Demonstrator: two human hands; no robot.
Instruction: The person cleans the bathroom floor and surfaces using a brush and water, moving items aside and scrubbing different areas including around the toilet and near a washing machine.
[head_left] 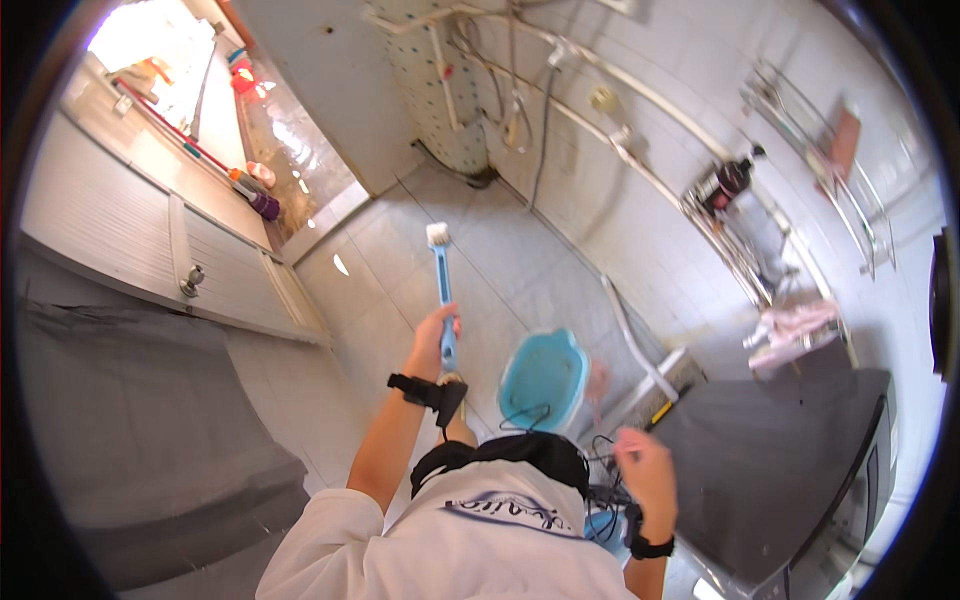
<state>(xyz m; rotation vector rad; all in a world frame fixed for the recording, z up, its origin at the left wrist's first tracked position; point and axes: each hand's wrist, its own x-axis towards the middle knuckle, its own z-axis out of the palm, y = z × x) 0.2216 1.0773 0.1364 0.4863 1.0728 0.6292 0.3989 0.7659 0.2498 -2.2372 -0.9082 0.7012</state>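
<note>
My left hand [432, 340] is closed round the handle of a light blue scrub brush [444, 275]. Its white bristle head points away from me, above the tiled floor. My right hand [646, 468] is raised beside my right hip, fingers curled and slightly blurred; whether anything is in them I cannot make out. It holds itself near the grey-topped appliance [760, 450] and some dark cables. A light blue plastic basin [545, 378] stands on the floor in front of me, between the two hands.
A white door with a round knob [192, 281] is at the left, beside a doorway with a mop [262, 205]. Grey cloth [150, 420] covers something at lower left. Pipes [640, 165], a wall rack [840, 190] and a pink cloth [795, 330] line the right wall.
</note>
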